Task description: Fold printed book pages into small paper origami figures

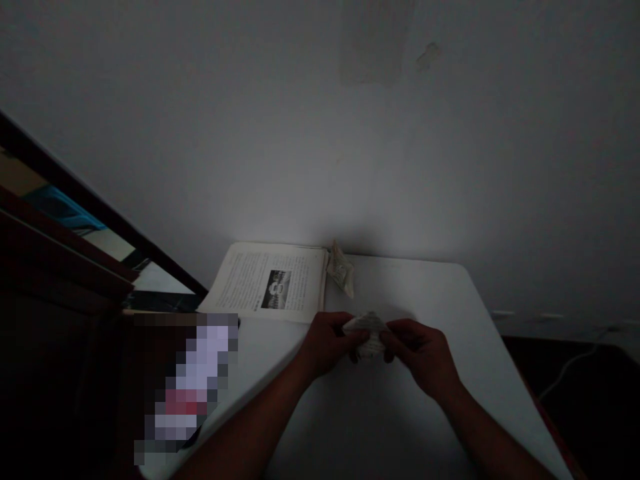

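Between my two hands is a small folded piece of printed paper (371, 325), held just above the white table (420, 290). My left hand (334, 343) pinches its left side, thumb in front. On the right side, my right hand (417, 347) grips it with thumb and fingers. The fingers behind the paper are partly hidden. Beyond my hands, near the wall, stands a folded paper boat (342, 270) made of printed paper.
A stack of printed pages (250, 273) with a dark picture lies at the table's back left. A blurred-out, bright phone-like object (193, 380) rests at the left edge. The wall (280, 147) rises behind. A white cable (570, 367) runs at the right.
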`<state>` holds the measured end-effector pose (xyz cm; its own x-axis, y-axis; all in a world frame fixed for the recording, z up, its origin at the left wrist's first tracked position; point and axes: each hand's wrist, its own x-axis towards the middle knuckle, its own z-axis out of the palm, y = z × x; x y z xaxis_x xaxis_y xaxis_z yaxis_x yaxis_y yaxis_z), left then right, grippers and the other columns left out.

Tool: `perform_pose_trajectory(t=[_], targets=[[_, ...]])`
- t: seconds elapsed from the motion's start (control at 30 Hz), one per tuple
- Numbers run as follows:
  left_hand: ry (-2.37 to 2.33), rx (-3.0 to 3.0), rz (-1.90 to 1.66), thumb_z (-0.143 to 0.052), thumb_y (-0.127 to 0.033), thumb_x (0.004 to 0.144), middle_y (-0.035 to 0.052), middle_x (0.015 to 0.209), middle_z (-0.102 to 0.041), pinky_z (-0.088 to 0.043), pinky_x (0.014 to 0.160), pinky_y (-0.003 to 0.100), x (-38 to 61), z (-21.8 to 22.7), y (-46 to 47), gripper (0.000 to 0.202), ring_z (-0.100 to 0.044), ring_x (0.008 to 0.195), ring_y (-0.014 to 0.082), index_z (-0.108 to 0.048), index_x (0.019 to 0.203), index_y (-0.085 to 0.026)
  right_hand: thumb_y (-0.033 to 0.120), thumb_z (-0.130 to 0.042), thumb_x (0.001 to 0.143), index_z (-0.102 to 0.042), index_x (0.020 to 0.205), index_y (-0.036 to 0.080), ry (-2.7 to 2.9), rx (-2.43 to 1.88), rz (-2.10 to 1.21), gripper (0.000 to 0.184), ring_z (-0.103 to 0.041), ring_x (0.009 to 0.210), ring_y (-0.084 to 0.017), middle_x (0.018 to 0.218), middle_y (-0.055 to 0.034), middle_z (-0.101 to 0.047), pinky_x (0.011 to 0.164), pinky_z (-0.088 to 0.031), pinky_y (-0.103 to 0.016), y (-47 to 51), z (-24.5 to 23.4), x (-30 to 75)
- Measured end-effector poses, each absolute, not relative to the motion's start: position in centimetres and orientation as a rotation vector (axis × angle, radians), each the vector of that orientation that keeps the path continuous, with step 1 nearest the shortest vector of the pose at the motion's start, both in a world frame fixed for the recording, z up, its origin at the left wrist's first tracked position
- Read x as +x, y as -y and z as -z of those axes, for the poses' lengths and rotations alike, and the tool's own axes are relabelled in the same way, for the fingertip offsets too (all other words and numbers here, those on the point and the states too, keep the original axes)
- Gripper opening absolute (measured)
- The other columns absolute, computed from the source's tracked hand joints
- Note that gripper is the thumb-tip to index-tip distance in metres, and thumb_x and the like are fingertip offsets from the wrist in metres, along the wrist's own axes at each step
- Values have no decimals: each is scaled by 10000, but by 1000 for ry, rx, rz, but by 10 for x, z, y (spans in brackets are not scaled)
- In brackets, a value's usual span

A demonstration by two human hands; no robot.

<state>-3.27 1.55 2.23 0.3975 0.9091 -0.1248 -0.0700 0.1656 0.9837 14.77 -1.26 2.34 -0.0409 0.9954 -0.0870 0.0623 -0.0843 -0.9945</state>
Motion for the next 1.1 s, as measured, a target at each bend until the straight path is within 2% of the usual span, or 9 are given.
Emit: perform_pose_trajectory(t=[0.13,0.33,0.47,0.57,0.67,0.9,1.03,1.1], targets=[[-814,1096,-803,-692,-369,707,58,579,-630,-482,416,225,-34,-24,-16,297,-587,451,136,-669,717,-73,349,-711,695,-675,762,140,1207,-1236,-1363,223,-572,435,-132,537,-19,-646,432,-470,-255,10,-20,150],[-636,951,-712,-693,-371,719,101,687,-665,-501,437,239,-39,-23,-18,382,-638,516,174,-676,928,-52,277,-721,699,-690,755,122,1023,-1033,-1608,168,-575,407,-124,579,-35,-668,386,-474,-240,7,-8,156],[-524,819,-671,-703,-331,719,126,716,-670,-509,429,248,-39,-21,-20,413,-651,517,194,-650,992,-26,265,-760,649,-714,736,121,823,-942,-1715,174,-557,372,-112,582,-39,-671,336,-476,-224,6,-9,155],[-463,727,-691,-706,-281,721,130,723,-675,-519,434,261,-37,-18,-20,421,-657,518,207,-620,1047,-28,268,-794,597,-722,719,118,695,-878,-1761,206,-533,328,-106,514,-30,-646,298,-465,-209,6,-12,152],[-397,632,-735,-697,-240,734,121,753,-688,-532,450,282,-36,-13,-18,412,-668,539,223,-590,1098,-78,261,-804,585,-723,737,132,597,-820,-1799,216,-520,302,-103,437,-11,-614,266,-437,-179,7,-11,153],[-260,574,-737,-718,-244,730,114,832,-694,-542,513,279,-33,-6,-15,326,-679,598,207,-627,1018,-119,254,-807,591,-698,709,160,490,-765,-1912,187,-566,318,-103,457,-4,-641,307,-454,-147,9,-5,159],[-331,710,-821,-765,-303,668,89,759,-692,-531,516,297,-30,-8,-14,364,-668,576,204,-642,960,-122,262,-800,601,-688,686,165,522,-770,-1870,171,-575,352,-93,493,1,-653,351,-475,-151,9,-6,158],[-453,908,-893,-797,-279,617,80,736,-686,-532,584,317,-30,-13,-14,362,-666,628,204,-663,910,-114,252,-806,586,-687,666,169,517,-789,-1856,166,-574,357,-93,497,4,-655,355,-475,-158,8,-8,157]])
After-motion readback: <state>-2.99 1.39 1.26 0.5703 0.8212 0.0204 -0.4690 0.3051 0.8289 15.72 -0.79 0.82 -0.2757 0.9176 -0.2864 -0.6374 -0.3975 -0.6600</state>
